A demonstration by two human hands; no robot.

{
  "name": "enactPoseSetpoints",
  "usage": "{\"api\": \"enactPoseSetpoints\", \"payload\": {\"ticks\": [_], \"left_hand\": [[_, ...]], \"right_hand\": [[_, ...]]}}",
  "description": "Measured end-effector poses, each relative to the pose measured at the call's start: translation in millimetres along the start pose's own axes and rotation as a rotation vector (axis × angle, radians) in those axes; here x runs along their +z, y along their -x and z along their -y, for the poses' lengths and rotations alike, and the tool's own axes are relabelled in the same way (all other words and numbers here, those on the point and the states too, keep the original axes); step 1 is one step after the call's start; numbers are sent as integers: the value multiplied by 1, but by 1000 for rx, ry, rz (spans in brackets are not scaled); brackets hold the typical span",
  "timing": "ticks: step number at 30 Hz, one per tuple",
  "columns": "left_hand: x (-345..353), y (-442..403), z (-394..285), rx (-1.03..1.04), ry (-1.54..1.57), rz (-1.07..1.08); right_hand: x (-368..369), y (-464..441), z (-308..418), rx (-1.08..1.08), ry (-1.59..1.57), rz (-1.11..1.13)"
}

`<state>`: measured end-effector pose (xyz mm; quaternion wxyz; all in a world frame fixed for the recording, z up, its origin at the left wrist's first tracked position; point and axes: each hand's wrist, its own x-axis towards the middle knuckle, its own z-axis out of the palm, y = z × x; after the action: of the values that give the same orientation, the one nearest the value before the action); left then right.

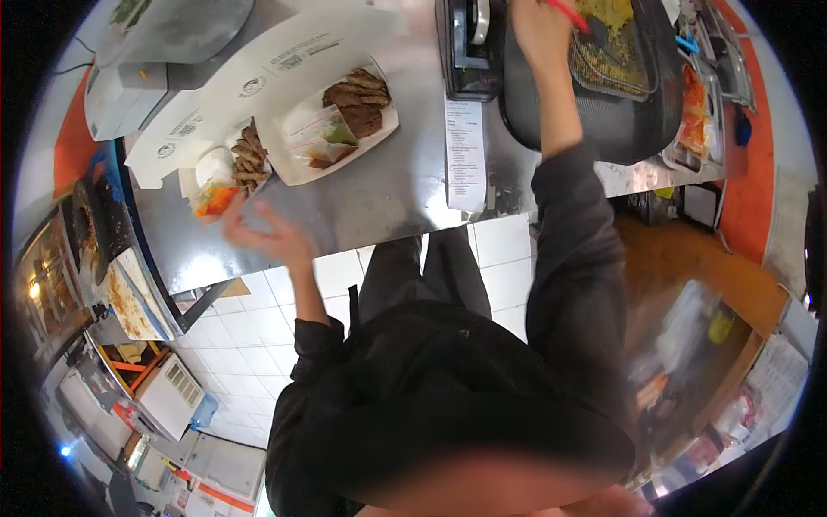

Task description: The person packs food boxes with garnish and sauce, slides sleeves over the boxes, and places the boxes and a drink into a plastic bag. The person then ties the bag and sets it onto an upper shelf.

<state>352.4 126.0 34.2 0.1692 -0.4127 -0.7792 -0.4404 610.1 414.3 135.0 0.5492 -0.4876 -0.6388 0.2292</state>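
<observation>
Head | steel counter (370, 194) — tiled floor (504, 239) | left hand (269, 233): fingers spread | right hand (543, 33) grips red utensil (570, 15)

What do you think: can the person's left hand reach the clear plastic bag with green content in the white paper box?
Probably yes: the left hand looks near, and the open box leaves the bag uncovered.

At one o'clock, the view's top edge cut off the right hand (541, 36) and red utensil (568, 14), obscuring the grip. Toward nine, the left hand (269, 236) was blurred; whether it touched the orange food (214, 203) was unclear. Print on the carton lid (289, 59), at eleven, was illegibly small.
</observation>
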Motion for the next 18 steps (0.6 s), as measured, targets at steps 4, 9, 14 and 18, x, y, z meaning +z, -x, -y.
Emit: {"api": "enactPoseSetpoints", "payload": {"ticks": [4,9,14,18], "left_hand": [[-5,-55,55,-224,-170,-134],[0,-86,124,-384,224,73],[-6,-104,140,-422,203,58],[-24,-122,133,-189,-156,-151]], "right_hand": [[47,-62,-77,147,300,241],[42,-63,-87,-77,548,300],[22,19,17,-184,255,-115],[48,158,53,-474,42,355]]}}
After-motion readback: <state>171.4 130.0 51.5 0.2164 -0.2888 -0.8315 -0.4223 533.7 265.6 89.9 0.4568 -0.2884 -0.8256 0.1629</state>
